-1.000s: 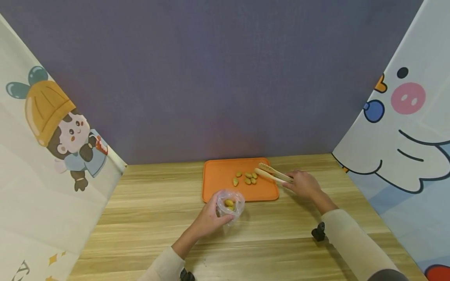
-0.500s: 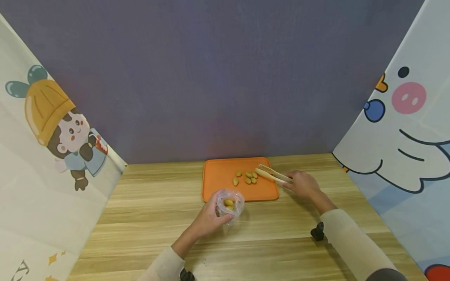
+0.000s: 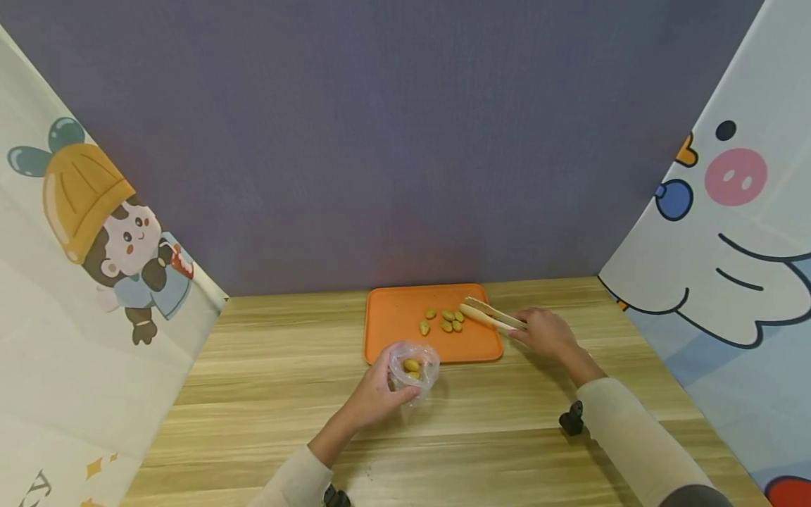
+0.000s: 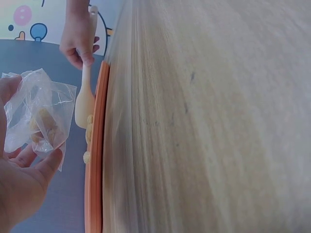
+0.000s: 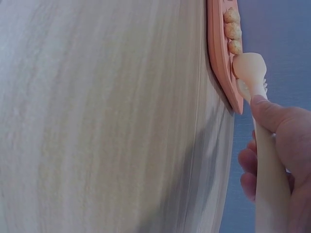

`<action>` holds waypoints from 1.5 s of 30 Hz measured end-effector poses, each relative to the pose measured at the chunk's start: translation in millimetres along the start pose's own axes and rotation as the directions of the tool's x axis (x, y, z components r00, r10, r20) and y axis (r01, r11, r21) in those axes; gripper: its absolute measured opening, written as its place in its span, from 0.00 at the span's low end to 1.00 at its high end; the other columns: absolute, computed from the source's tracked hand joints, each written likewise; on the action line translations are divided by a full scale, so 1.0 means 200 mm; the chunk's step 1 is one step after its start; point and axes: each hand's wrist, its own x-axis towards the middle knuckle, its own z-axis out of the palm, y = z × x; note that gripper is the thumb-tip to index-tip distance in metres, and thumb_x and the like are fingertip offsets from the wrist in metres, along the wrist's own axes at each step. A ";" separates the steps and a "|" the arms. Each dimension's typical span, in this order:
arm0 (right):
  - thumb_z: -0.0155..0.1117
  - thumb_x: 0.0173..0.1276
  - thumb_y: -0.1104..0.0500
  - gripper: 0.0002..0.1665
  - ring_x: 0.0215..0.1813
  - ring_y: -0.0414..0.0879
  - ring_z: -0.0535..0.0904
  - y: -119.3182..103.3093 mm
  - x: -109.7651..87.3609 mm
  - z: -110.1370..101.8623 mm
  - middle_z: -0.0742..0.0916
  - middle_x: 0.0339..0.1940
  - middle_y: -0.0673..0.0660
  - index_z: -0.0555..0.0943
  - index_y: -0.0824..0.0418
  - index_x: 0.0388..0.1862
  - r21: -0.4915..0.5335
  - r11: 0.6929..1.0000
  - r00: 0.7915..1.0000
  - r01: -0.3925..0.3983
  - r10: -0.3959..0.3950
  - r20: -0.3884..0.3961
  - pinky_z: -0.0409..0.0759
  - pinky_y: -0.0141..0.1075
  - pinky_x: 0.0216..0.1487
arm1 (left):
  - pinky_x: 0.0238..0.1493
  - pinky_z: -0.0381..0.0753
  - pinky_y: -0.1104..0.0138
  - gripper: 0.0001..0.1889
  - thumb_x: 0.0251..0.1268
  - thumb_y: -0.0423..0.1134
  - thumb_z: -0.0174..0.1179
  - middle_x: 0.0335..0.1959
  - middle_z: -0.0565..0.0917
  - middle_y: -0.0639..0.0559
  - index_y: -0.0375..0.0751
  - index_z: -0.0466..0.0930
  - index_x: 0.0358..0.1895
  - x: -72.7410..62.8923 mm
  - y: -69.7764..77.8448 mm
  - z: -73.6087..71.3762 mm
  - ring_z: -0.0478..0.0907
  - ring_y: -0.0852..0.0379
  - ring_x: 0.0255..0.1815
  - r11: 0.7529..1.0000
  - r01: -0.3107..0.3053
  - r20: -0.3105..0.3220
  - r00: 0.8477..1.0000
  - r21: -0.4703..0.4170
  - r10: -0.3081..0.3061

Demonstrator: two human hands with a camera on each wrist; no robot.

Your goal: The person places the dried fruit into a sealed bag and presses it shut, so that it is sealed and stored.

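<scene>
My left hand (image 3: 372,400) grips a clear plastic bag (image 3: 431,372), its mouth spread open just in front of the tray; a couple of small yellow-brown oval food pieces (image 3: 412,365) show inside. Cream-coloured tongs (image 3: 484,318) are in my right hand (image 3: 548,333), reaching over the tray's right side. One arm of the tongs (image 5: 250,69) ends in a smooth spoon shape, the other in a toothed edge. Their tips are close beside the nearest food pieces (image 3: 453,321), slightly apart, and nothing shows between them. Several pieces lie on the orange tray (image 3: 393,306).
The tray sits at the back of the wood-grain table (image 3: 279,373), against a dark grey-blue partition (image 3: 405,155). Printed cartoon panels (image 3: 741,282) stand on both sides. A black wrist device (image 3: 572,418) shows at the right sleeve.
The tongs' two tips have drawn a little closer together over the tray. My left hand and the bag have stayed almost still, and the food pieces on the tray have not moved.
</scene>
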 end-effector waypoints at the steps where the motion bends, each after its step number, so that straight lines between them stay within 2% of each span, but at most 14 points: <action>1: 0.73 0.65 0.47 0.16 0.25 0.43 0.72 0.00 0.00 0.00 0.84 0.27 0.51 0.87 0.57 0.44 0.000 1.000 1.000 -0.001 0.001 -0.002 0.71 0.40 0.26 | 0.67 0.74 0.48 0.47 0.61 0.51 0.72 0.71 0.72 0.46 0.46 0.55 0.79 0.00 0.00 0.00 0.73 0.49 0.68 1.000 -0.001 0.000 1.000 0.000 0.001; 11: 0.72 0.66 0.47 0.15 0.25 0.43 0.71 -0.01 -0.01 -0.01 0.83 0.26 0.50 0.86 0.57 0.42 -0.003 1.000 1.000 0.003 -0.003 -0.007 0.70 0.39 0.26 | 0.66 0.75 0.49 0.47 0.61 0.51 0.72 0.71 0.72 0.46 0.45 0.55 0.79 0.00 0.01 0.00 0.74 0.50 0.67 1.000 -0.007 -0.004 1.000 0.002 0.007; 18: 0.72 0.66 0.48 0.16 0.27 0.45 0.77 -0.02 -0.01 -0.03 0.87 0.30 0.54 0.87 0.58 0.44 -0.005 1.000 1.000 0.008 -0.008 -0.020 0.77 0.45 0.30 | 0.67 0.75 0.49 0.47 0.61 0.51 0.72 0.70 0.72 0.46 0.44 0.55 0.79 0.00 0.01 0.00 0.74 0.50 0.67 1.000 -0.012 -0.008 1.000 0.002 0.012; 24: 0.73 0.66 0.47 0.17 0.28 0.46 0.79 -0.02 -0.01 -0.04 0.87 0.31 0.54 0.87 0.58 0.45 -0.001 1.000 1.000 -0.009 0.008 -0.020 0.78 0.47 0.31 | 0.67 0.74 0.49 0.47 0.61 0.51 0.72 0.70 0.73 0.46 0.44 0.56 0.79 0.00 0.01 0.00 0.74 0.49 0.67 1.000 -0.013 -0.008 1.000 0.004 0.013; 38: 0.72 0.67 0.46 0.17 0.24 0.43 0.74 -0.03 -0.02 -0.07 0.84 0.25 0.51 0.87 0.58 0.42 -0.016 1.000 0.999 0.015 -0.015 -0.036 0.74 0.42 0.27 | 0.67 0.75 0.49 0.47 0.61 0.49 0.72 0.70 0.72 0.46 0.44 0.55 0.79 0.00 0.02 0.00 0.74 0.50 0.67 1.000 -0.005 0.002 1.000 -0.001 0.005; 45: 0.71 0.67 0.46 0.17 0.23 0.42 0.73 -0.03 -0.03 -0.08 0.84 0.24 0.51 0.87 0.59 0.44 -0.005 1.000 1.000 0.015 -0.015 -0.024 0.72 0.40 0.26 | 0.67 0.75 0.49 0.47 0.61 0.50 0.72 0.70 0.72 0.46 0.44 0.55 0.79 0.00 0.01 0.01 0.74 0.49 0.67 1.000 0.000 0.003 1.000 0.000 0.000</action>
